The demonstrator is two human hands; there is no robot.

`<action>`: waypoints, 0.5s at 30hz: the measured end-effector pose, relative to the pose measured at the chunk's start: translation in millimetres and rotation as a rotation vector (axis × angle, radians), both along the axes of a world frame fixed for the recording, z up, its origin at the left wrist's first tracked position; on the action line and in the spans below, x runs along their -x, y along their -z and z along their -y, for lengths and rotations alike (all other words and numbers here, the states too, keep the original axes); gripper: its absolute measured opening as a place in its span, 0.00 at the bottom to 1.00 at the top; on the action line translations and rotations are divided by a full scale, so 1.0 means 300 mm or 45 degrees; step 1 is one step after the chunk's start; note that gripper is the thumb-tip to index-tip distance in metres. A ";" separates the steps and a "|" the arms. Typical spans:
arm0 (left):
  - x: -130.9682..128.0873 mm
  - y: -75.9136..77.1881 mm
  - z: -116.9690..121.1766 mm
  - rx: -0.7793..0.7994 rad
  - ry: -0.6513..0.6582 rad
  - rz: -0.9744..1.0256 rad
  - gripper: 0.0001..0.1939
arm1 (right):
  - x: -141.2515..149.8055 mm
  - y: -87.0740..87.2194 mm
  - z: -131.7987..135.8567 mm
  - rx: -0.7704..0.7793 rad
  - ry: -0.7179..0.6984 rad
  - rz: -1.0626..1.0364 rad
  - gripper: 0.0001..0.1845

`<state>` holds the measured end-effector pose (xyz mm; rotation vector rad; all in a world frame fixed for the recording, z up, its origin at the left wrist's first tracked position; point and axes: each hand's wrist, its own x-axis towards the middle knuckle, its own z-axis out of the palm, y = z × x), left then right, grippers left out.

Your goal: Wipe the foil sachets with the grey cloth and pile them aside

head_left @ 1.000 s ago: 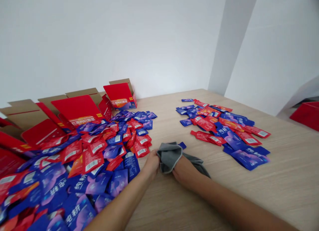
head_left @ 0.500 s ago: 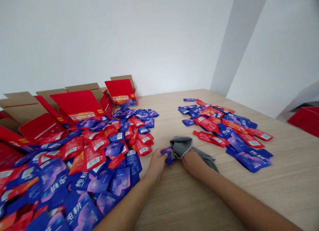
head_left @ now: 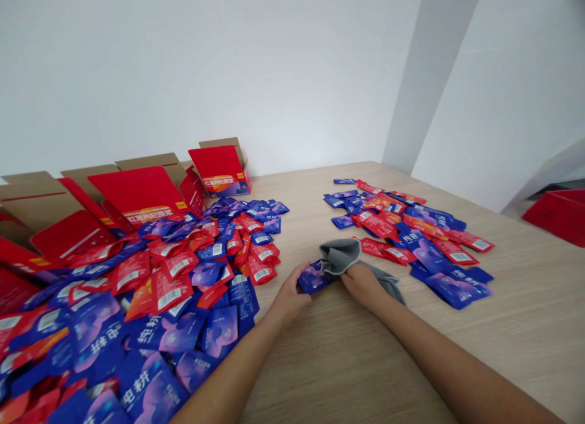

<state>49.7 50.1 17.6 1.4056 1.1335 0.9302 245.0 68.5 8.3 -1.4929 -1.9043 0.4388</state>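
Observation:
Near the middle of the table, my left hand (head_left: 292, 295) grips a blue-purple sachet (head_left: 314, 279) by its left end. My right hand (head_left: 361, 282) is closed on a grey cloth (head_left: 339, 256) with a pale edge. The cloth folds over the sachet's right end and hides it, while its loose tail hangs to the right behind my wrist. To the left of my left hand spreads a large heap of red and blue sachets (head_left: 176, 290). Beyond my right hand lies a smaller, looser group of red and blue sachets (head_left: 402, 223).
Open red cardboard boxes (head_left: 137, 195) stand along the left back behind the heap. Another open red box (head_left: 219, 171) is near the wall. A red container (head_left: 557, 217) is off the table's right edge. Wood-grain tabletop (head_left: 311, 211) shows between the two groups.
Both hands have shifted slightly right with the sachet and cloth. More of the sachet's face now shows between my left hand and the cloth. The view has turned slightly.

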 end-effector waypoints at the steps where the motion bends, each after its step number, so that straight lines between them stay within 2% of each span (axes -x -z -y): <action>1: 0.000 -0.006 0.006 -0.057 0.040 -0.066 0.39 | -0.006 0.002 -0.001 0.014 0.021 -0.094 0.19; 3: -0.002 -0.017 0.017 -0.164 0.023 -0.186 0.37 | -0.010 0.002 -0.002 0.026 0.036 -0.300 0.17; 5: -0.001 -0.026 0.020 -0.249 -0.071 -0.262 0.32 | -0.012 -0.003 -0.005 0.028 0.018 -0.478 0.17; 9: 0.011 -0.032 0.000 -0.213 -0.292 -0.183 0.16 | -0.009 -0.017 -0.001 -0.132 0.042 -0.676 0.20; 12: 0.012 -0.025 -0.015 -0.160 -0.358 -0.089 0.10 | 0.019 -0.022 0.042 -0.348 -0.017 -0.517 0.20; 15: -0.001 -0.011 -0.011 -0.046 -0.348 0.033 0.10 | 0.078 -0.027 0.105 -0.486 -0.301 -0.192 0.22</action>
